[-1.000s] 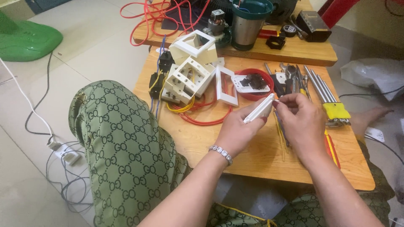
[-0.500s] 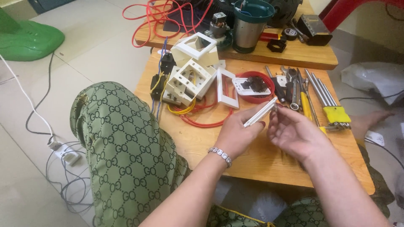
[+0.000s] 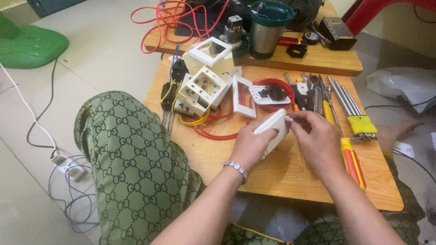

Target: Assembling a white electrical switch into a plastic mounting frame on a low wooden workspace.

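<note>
Two hands meet over the middle of the wooden table (image 3: 290, 177), both on one white plastic plate (image 3: 274, 131): left hand (image 3: 252, 146) grips it from below and behind, fingers wrapped round its lower part, right hand (image 3: 315, 136) pinches its upper right corner with thumb and fingertips. Plate is tilted, lifted off the table, near the front half. Bare wood lies in front of and under the hands up to the near edge; left edge is crowded by a knee in green patterned cloth (image 3: 131, 168). Just right of the right hand lies a red-and-yellow screwdriver (image 3: 352, 161), beyond it a yellow-handled bundle of metal rods (image 3: 352, 106) and a row of dark hand tools (image 3: 309, 90). Behind the hands: red ring (image 3: 272, 84) holding a small white part, white frame (image 3: 243, 97), stack of white boxes (image 3: 204, 84) with yellow and red wires (image 3: 209, 127). A second wooden board (image 3: 318, 61) behind carries a metal cup with green rim (image 3: 268, 27) and red cable (image 3: 168, 18). Floor is pale tile, with a green base (image 3: 32, 43) far left and white cords (image 3: 63, 168). Plate's rear face and what the right fingertips hold are hidden; can't tell.
</note>
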